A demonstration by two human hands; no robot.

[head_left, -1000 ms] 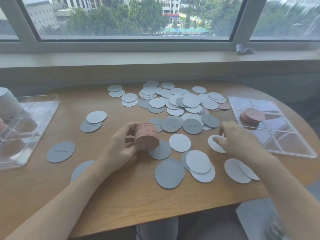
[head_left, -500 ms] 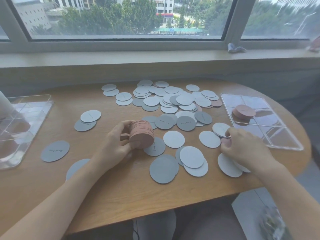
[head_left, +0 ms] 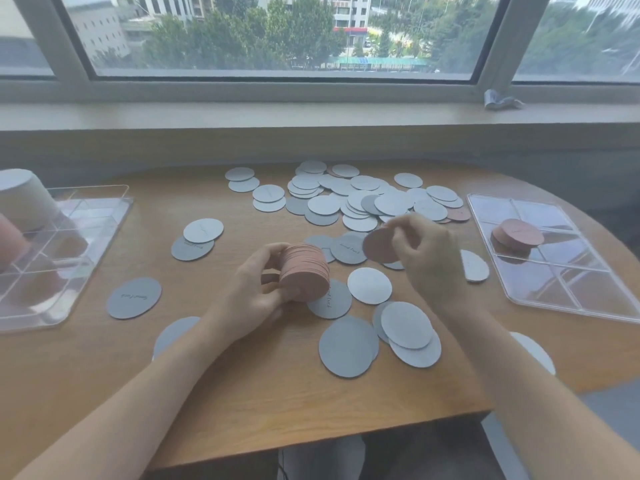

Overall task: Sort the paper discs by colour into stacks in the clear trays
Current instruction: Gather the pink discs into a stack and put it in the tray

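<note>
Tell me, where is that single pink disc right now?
The right hand pinches the single pink disc above the table's middle, just right of the pink stack held by the left hand.

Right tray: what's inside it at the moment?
The right tray holds one short stack of pink discs in a far compartment; the other compartments look empty. Whatever lies under that stack is covered.

Left tray (head_left: 86, 216) cut by frame edge; disc lettering illegible.

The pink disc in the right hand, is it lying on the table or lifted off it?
Lifted. The right hand pinches the single pink disc by its edge, tilted above the grey discs, beside the pink stack held by the left hand.
</note>
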